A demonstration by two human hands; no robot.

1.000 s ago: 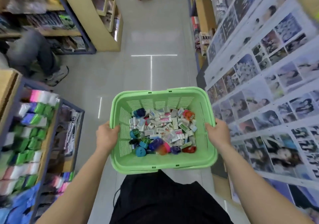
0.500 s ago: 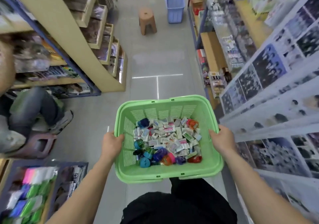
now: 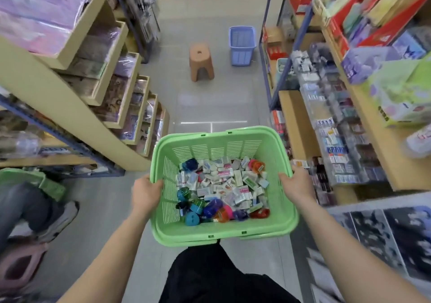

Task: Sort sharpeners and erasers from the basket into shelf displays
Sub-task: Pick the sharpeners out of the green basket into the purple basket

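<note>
Head: basket (image 3: 210, 234) edges between shelves (image 3: 70, 116), floor (image 3: 210, 97) ahead

We've got the basket (image 3: 224, 232) out in front of us, left hand (image 3: 145, 192) on its left rim, right hand (image 3: 295, 186) on the right rim. Erasers (image 3: 224, 181) fill its middle and back, sharpeners (image 3: 200, 209) mostly along the near edge. Left shelves (image 3: 70, 106) and right shelves (image 3: 303, 125) flank the aisle. Further down there's a stool (image 3: 201, 62), with another basket (image 3: 241, 46) just right of it.
</note>
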